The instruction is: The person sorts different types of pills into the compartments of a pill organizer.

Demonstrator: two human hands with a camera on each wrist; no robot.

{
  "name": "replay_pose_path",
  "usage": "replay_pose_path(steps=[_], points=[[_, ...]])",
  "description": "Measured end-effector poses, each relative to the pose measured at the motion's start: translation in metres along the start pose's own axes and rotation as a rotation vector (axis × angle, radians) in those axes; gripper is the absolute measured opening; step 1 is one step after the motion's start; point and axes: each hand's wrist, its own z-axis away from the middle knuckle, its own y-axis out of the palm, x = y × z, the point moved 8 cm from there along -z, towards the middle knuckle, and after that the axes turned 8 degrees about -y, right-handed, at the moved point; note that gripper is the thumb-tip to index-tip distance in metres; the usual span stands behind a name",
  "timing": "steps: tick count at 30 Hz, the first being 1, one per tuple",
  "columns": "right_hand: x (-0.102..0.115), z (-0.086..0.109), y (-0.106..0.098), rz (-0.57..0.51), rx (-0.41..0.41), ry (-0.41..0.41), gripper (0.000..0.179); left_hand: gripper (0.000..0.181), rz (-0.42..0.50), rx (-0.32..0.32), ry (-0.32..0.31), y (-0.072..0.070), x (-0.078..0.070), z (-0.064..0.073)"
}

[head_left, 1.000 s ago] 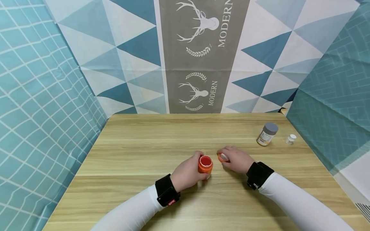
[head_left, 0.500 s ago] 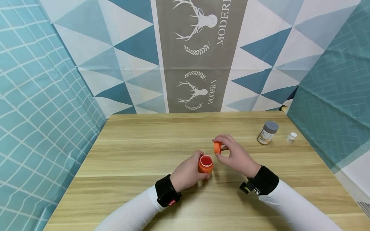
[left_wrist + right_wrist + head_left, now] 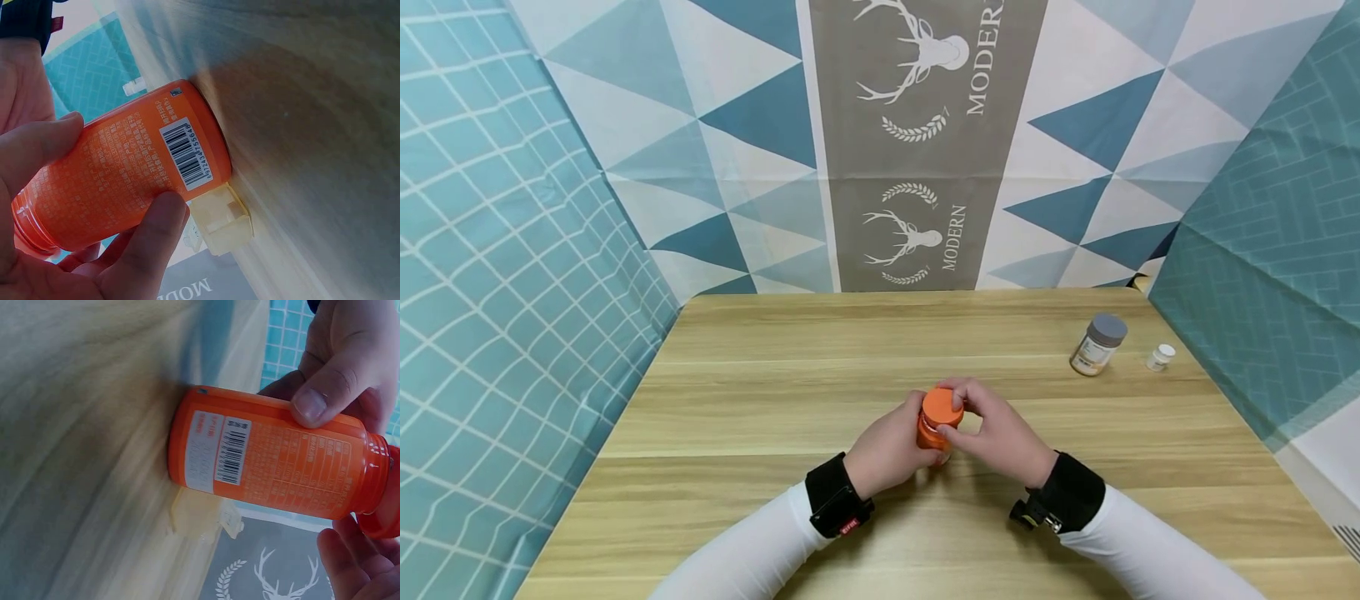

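In the head view, an orange bottle (image 3: 929, 437) stands upright on the wooden table. My left hand (image 3: 886, 452) grips its body from the left, thumb on the near side. The right wrist view shows the bottle's printed label and barcode. My right hand (image 3: 1000, 433) pinches an orange screw cap (image 3: 942, 405) by its rim over the bottle's mouth. In the right wrist view the cap (image 3: 382, 519) sits at the neck and looks slightly tilted; whether its thread has caught, I cannot tell. A pale yellow thing (image 3: 220, 219) of unclear kind shows beyond the bottle's base.
To the right on the table (image 3: 760, 400) stand a jar with a grey lid (image 3: 1098, 343) and a small white-capped bottle (image 3: 1161, 357). Patterned cloth (image 3: 910, 150) hangs behind the table, with tiled-print cloth (image 3: 497, 275) on the left.
My right hand has lifted the cap off the table, turned it top side up and moved it left onto the bottle's mouth. My left hand keeps its grip on the bottle.
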Motion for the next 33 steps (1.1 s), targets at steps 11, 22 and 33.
replay_pose_path(steps=[11, 22, 33], points=[[0.003, 0.003, 0.007, 0.113, 0.055, -0.089, 0.033, 0.06, 0.006, 0.003, 0.021, 0.001, -0.001, 0.0], [0.018, -0.001, 0.006, 0.398, 0.085, -0.182, 0.032, 0.06, 0.001, 0.011, 0.017, 0.0, 0.0, 0.001], [0.018, -0.005, 0.009, 0.426, 0.061, -0.184, 0.032, 0.058, 0.016, 0.02, 0.014, 0.001, 0.001, -0.001]])
